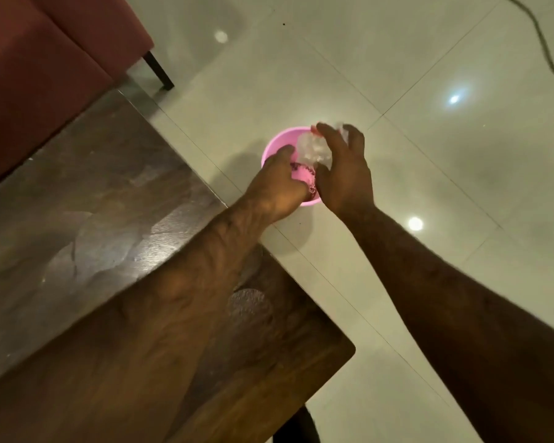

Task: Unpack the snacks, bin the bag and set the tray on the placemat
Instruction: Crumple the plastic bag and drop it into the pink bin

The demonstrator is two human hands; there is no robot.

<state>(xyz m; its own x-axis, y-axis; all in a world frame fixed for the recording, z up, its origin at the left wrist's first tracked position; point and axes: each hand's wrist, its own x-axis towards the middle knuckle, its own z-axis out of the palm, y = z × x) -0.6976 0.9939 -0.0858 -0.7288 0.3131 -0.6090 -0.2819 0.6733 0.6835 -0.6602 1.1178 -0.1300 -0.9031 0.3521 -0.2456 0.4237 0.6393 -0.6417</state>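
Note:
A small pink bin (277, 145) stands on the pale tiled floor just past the table's edge. Both my hands are over its mouth. A crumpled clear plastic bag (312, 150) sits between them, above the bin's opening. My right hand (344, 174) curls its fingers around the bag from the right. My left hand (279, 183) reaches across the table edge and presses on the bag's lower left side. The bin's near rim is hidden behind my hands. Snacks, tray and placemat are out of view.
A dark wooden table (87, 238) fills the lower left, its corner at the bottom centre. A red sofa (45, 59) with a black leg (159, 70) stands at the top left. A dark cable (547, 55) runs across the floor at the top right.

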